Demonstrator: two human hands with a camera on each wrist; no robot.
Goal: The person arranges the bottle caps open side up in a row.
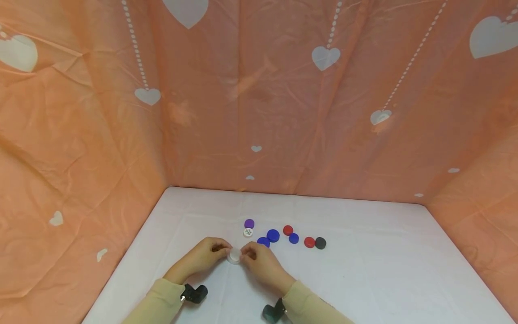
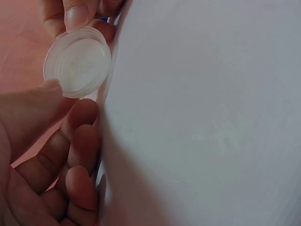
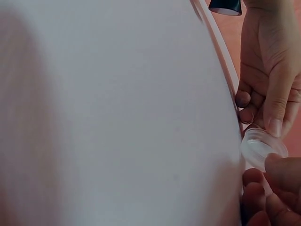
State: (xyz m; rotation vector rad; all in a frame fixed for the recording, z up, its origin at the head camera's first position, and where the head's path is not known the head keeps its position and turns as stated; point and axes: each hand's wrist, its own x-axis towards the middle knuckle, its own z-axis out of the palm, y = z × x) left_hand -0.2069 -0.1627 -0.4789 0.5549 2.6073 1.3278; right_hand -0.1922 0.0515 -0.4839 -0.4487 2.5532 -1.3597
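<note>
Between both hands is a small round lid of clear plastic (image 1: 234, 256), its raised rim and cloudy middle showing in the left wrist view. My left hand (image 1: 203, 254) pinches one side of it, the thumb lying over the rim. From the other side my right hand (image 1: 264, 265) pinches the opposite edge between thumb and fingertips. In the right wrist view, the lid (image 3: 263, 148) is tilted, with both thumbs on its rim. Whether its underside touches the table cannot be told.
Beyond the hands, on the white table (image 1: 364, 279), lie blue discs (image 1: 273, 235), red discs (image 1: 309, 242), a black disc (image 1: 320, 243), a purple disc (image 1: 249, 223) and a white patterned disc (image 1: 248, 232). Orange cloth with hearts (image 1: 283, 112) hangs around the table.
</note>
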